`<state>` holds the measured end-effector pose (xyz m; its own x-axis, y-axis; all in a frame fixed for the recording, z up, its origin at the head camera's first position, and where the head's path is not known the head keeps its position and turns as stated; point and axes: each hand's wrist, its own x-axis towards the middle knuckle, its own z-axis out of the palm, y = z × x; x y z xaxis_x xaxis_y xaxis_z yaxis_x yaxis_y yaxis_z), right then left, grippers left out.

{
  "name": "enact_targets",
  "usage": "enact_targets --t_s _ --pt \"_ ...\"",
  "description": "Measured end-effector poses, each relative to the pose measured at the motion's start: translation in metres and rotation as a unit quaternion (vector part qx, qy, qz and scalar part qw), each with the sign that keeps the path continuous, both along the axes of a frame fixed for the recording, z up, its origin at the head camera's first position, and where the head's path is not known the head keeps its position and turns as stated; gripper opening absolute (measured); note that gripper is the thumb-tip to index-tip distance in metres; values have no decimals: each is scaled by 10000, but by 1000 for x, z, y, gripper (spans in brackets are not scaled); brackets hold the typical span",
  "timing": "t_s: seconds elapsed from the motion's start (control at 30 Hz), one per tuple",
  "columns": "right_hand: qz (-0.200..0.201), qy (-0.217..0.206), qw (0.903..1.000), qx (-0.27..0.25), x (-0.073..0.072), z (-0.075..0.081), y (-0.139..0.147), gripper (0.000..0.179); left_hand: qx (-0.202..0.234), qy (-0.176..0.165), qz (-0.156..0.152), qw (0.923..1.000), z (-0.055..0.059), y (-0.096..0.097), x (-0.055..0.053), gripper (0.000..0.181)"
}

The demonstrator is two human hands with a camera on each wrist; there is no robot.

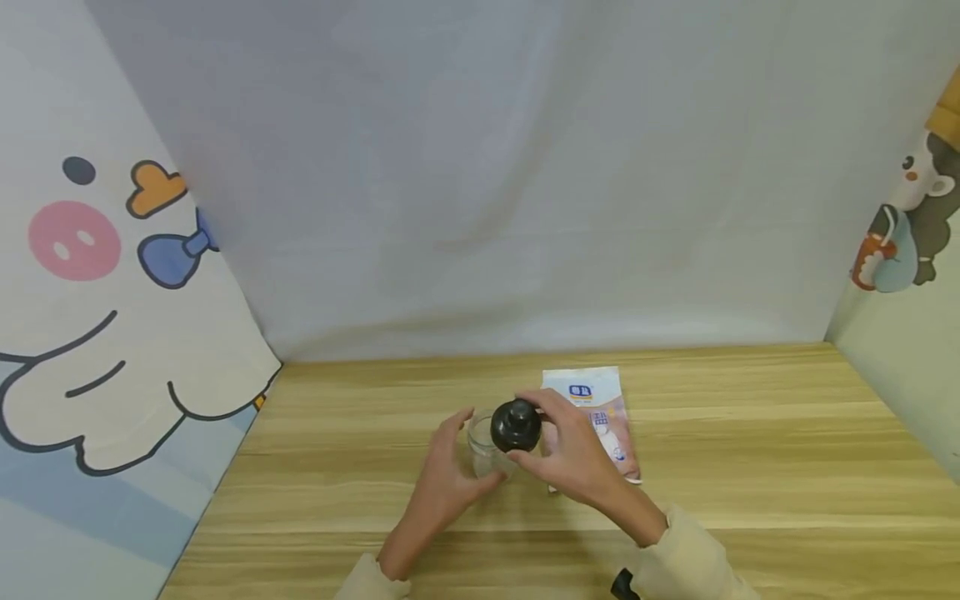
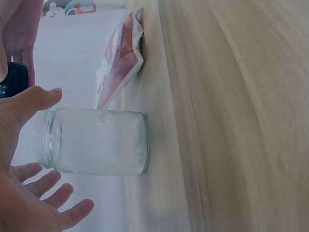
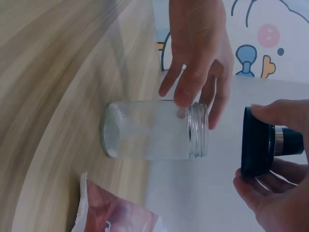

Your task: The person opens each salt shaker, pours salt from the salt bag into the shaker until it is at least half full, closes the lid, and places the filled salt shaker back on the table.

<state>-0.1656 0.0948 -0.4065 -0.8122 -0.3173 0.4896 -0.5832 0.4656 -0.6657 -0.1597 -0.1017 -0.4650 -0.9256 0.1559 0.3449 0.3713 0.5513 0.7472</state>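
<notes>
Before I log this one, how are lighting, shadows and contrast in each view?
Head: soft light, gentle shading across the backdrop; left wrist: turned sideways, the jar pale and low in contrast; right wrist: also sideways, the lid near-black with little detail, a soft shadow on the table.

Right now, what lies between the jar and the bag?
Only bare wooden tabletop separates the jar from the bag, seen in the right wrist view.

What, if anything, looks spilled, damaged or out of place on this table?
Nothing stands out. The jar stands upright without visible cracks, the lid is held above it in the right hand, and the bag lies on the table with no visible spill.
</notes>
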Motion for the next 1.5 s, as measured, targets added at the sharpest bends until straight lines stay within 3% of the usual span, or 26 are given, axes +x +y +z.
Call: enact_targets --t_s 0.17,0.47,0.57,0.7,0.8,0.97,1.17,1.5 --pt "-53 85 9999 -30 4 -2 8 64 -452 429 80 9980 5 0 4 89" --pt "-368 352 9987 53 15 -8 26 67 -897 402 194 9950 12 -4 11 96" --pt "-278 274 9992 -25 18 -9 31 70 -908 405 188 9949 11 -5 12 96" --pt "219 -327 9975 -583 24 -7 37 71 -914 446 175 9947 10 -7 13 94" --pt "222 -595 9954 -713 29 -6 41 66 -872 447 185 9950 8 -9 12 93" --pt "-200 -331 9989 -248 34 -8 52 56 -696 263 200 9970 5 -9 10 93" --pt "-397 24 9991 118 38 -11 67 55 -521 98 178 9984 5 -8 9 91" --pt "-643 -1 9977 200 48 -16 90 64 -248 -101 237 9994 2 -7 5 88"
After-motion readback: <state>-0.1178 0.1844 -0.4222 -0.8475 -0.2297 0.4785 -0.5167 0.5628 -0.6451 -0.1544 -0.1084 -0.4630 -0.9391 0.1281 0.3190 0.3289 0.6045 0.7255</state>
